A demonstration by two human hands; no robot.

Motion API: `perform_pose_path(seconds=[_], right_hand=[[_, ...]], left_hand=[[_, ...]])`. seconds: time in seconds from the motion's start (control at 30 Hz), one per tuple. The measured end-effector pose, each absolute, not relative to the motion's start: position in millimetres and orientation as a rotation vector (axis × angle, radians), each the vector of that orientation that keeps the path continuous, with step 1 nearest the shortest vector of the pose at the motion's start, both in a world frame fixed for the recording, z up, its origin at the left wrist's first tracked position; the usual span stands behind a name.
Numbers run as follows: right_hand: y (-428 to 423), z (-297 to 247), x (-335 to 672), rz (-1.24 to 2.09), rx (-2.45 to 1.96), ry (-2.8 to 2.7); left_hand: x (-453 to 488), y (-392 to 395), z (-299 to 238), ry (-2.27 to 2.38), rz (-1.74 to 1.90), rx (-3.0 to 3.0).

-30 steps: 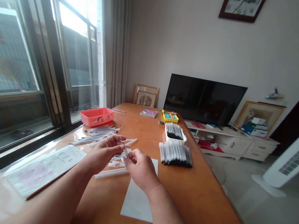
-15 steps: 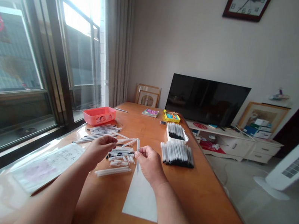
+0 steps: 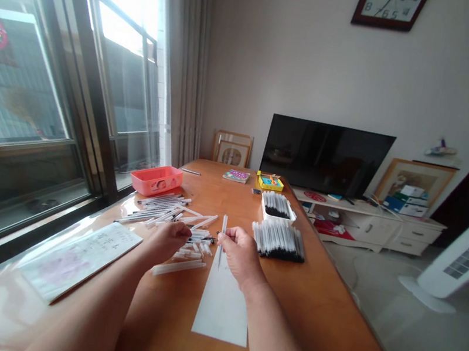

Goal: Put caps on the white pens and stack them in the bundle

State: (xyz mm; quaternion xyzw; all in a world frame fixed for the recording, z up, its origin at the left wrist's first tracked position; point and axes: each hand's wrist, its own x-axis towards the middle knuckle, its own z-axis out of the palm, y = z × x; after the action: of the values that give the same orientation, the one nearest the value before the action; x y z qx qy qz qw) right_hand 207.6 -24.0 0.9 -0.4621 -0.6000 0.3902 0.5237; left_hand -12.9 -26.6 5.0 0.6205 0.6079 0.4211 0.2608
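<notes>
My right hand (image 3: 240, 253) pinches a clear-barrelled pen (image 3: 225, 223) nearly upright, its thin tip pointing down over a white sheet of paper (image 3: 222, 310). Faint marks show on the sheet near the tip. Left of it, my left hand (image 3: 168, 242) has its fingers pressed together above the loose pen parts; whatever is between them is hidden. Beneath and beyond the hands lie clear pen barrels (image 3: 179, 267), several short white caps (image 3: 187, 254) and a pile of dark-filled refills (image 3: 163, 202).
To the right stand a pile of black-tipped pens (image 3: 278, 240) and a white basket (image 3: 277, 219) of more. A red basket (image 3: 156, 180) sits at the far left, with a notebook (image 3: 83, 258) nearer. Farther back are a magazine (image 3: 235, 176) and a yellow box (image 3: 270, 185).
My right hand has shifted slightly right, and its pen now stands straighter over the paper. My left hand has moved a little right and down.
</notes>
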Motion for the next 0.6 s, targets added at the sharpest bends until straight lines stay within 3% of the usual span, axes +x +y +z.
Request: perform_pose_path(seconds=[0.6], right_hand=[[-23.6, 1.6, 209.1, 0.956, -1.118, -1.434]], left_hand=[[-25.2, -12.3, -14.2, 1.77, 1.113, 1.91]])
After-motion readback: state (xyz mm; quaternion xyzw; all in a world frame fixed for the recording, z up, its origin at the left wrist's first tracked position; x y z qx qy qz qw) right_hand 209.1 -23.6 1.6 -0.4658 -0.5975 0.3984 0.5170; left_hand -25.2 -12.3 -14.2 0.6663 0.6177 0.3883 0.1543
